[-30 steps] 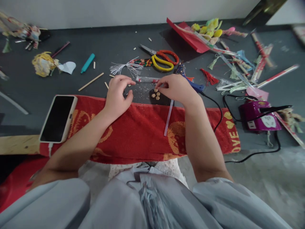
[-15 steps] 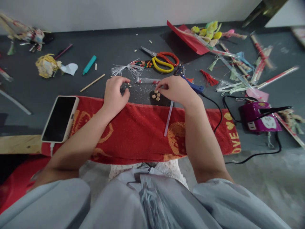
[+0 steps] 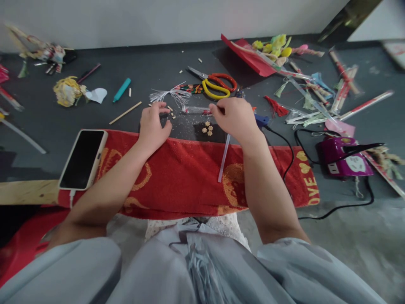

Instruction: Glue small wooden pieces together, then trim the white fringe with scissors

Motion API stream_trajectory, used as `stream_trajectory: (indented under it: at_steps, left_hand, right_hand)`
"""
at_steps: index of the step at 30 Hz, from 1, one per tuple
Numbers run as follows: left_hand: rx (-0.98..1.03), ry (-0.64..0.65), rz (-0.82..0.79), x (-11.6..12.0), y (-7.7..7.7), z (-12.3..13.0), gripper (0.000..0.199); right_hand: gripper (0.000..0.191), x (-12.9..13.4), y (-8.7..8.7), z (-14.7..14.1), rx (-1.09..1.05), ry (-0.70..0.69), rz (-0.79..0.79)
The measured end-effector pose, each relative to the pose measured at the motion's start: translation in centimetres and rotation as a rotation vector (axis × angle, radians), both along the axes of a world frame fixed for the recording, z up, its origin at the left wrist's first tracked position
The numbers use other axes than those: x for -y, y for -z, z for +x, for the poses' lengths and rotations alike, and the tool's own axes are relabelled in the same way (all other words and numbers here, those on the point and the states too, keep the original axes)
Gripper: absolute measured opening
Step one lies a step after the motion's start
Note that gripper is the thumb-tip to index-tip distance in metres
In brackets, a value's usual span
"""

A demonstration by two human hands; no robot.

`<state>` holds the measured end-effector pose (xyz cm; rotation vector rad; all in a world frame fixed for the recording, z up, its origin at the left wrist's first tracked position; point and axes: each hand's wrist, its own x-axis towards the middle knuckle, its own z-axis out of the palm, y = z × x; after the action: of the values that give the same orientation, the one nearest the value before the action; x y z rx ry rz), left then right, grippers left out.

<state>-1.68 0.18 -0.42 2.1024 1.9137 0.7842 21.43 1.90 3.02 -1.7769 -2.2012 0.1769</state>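
My left hand [image 3: 155, 126] rests on the dark table at the towel's far edge, thumb and fingers apart, holding nothing. Small pale stick bits [image 3: 171, 113] lie just off its fingertips. My right hand [image 3: 236, 119] is closed with its fingers curled under; whatever it may pinch is hidden. Right below its fingertips sits a small cluster of tan flower-shaped pieces [image 3: 207, 128]. A clear-wrapped stick with red [image 3: 196, 110] lies between the hands, one end near the right fingers. Partly behind the right hand is a blue glue gun [image 3: 262, 121] with a black cord.
Orange-and-yellow scissors [image 3: 217, 86] and a white fringe [image 3: 172, 95] lie beyond the hands. A red towel [image 3: 186, 177] covers the front edge, with a phone [image 3: 84, 159] and a glue stick [image 3: 224, 158] on it. To the right is a purple power strip [image 3: 346, 156] with cords.
My right hand has lifted its fingertips off the tan flower-shaped pieces and curled them, moving slightly away. My left hand stays in place. The view has shifted slightly.
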Motion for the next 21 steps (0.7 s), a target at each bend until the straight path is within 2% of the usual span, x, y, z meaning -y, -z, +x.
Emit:
stream_trajectory:
  at_steps: [8,16,21]
  left_hand:
    - [0.008,0.034,-0.012,-0.06,-0.05,0.14,0.041]
    - [0.01,0.089,-0.025,0.28,-0.51,0.43,0.035]
    - [-0.008,0.069,-0.019,0.29,-0.47,0.4,0.036]
  right_hand:
    - [0.039,0.0,-0.13,-0.24,0.021,0.044,-0.019]
    - [0.037,0.21,-0.29,-0.52,0.062,0.013,-0.021]
    - [0.036,0.48,-0.33,-0.76,0.069,-0.015,-0.036]
